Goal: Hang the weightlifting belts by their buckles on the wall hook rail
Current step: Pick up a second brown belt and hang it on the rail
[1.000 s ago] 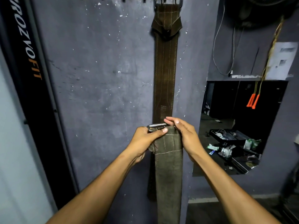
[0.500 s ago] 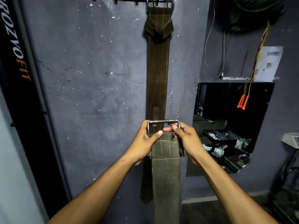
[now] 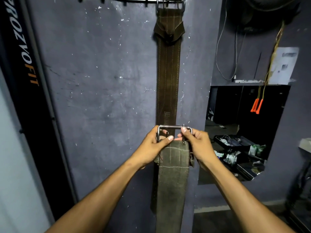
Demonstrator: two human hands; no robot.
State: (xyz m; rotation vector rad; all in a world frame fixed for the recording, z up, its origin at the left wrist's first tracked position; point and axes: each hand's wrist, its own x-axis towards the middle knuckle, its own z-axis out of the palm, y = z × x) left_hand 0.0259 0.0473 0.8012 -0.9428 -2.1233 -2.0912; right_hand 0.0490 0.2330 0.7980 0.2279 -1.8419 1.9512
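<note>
Left hand [image 3: 152, 146]: pinches buckle [image 3: 174, 133] — left side.
Right hand [image 3: 197, 145]: grips right side.
Held belt [image 3: 173, 182]: hangs below.

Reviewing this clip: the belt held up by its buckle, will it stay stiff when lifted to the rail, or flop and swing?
The held belt hangs straight below the buckle, so it probably bends under its own weight yet is too thick to crumple. Both the left hand and the right hand grip it, hinting at some heft. Its long tail will likely swing against the hung belt.
</note>
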